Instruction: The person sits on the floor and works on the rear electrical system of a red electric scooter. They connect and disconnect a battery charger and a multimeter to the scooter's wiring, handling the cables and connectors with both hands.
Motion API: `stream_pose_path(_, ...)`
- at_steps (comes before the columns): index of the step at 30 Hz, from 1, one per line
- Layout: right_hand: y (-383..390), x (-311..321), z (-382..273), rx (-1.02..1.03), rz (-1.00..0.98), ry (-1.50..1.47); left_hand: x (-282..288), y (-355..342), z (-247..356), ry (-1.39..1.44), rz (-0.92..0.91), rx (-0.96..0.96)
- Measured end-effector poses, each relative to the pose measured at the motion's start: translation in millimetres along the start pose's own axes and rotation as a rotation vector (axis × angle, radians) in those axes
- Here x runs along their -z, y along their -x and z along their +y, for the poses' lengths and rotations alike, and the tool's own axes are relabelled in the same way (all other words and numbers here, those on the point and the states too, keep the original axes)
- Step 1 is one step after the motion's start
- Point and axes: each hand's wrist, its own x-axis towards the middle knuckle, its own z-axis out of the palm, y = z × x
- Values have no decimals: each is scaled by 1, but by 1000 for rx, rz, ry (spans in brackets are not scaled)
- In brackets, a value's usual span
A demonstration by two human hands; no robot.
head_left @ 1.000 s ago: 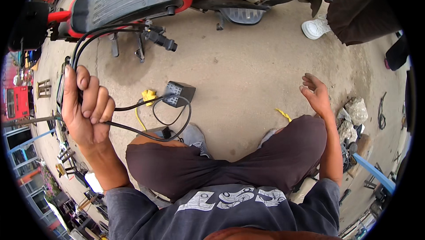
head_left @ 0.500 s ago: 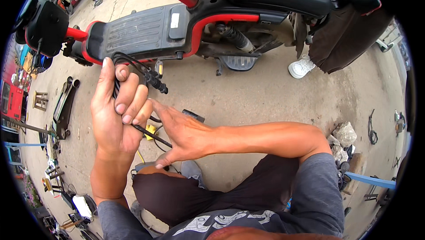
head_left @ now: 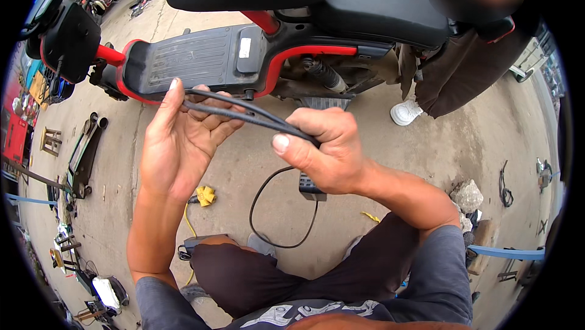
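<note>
A folded length of black cable [head_left: 259, 115] stretches between my hands in front of the scooter. My right hand [head_left: 334, 153] is closed around it, thumb on top. At the other end the cable runs across the curled fingers of my left hand [head_left: 190, 132], whose palm faces up and thumb points away. A black box-shaped adapter [head_left: 312, 189] shows just below my right hand, partly covered by it. From it a thin cord [head_left: 252, 214] loops down toward my feet. The cable's connector is not visible.
A red and black electric scooter [head_left: 201, 56] stands ahead. Beyond its seat is a person in brown trousers [head_left: 466, 77]. A yellow socket [head_left: 206, 196] on a yellow cord lies on the concrete by my left forearm. Stones [head_left: 468, 197] lie at right, a wooden stool [head_left: 50, 140] at left.
My right hand has moved right and up, drawing the cable out from the bundle in my left hand. The left fingers have loosened, and the adapter shows more fully.
</note>
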Motion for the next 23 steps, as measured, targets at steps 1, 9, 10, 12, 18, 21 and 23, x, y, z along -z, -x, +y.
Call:
stream_pose_path(1,-8,7,-1,76,13,21,1,-2,2,-47,-13,49)
stream_pose_path(9,-52,45,-38,34,-47,4,13,-13,34,-735,239,-220)
stream_pose_path(10,-57,47,-45,21,-40,-16,17,-15,35,-774,241,-301)
stream_pose_path(12,-71,48,-62,18,-37,-63,8,-14,44,-983,197,-409)
stream_pose_path(18,-108,45,-127,-54,-106,-173,-62,-8,69,-654,-136,-240)
stream_pose_path(21,-131,30,-169,-4,-108,-299,-95,-2,78,-585,-407,-133)
stream_pose_path(23,-144,28,-189,-18,-111,-324,-107,2,80,-567,-500,-20)
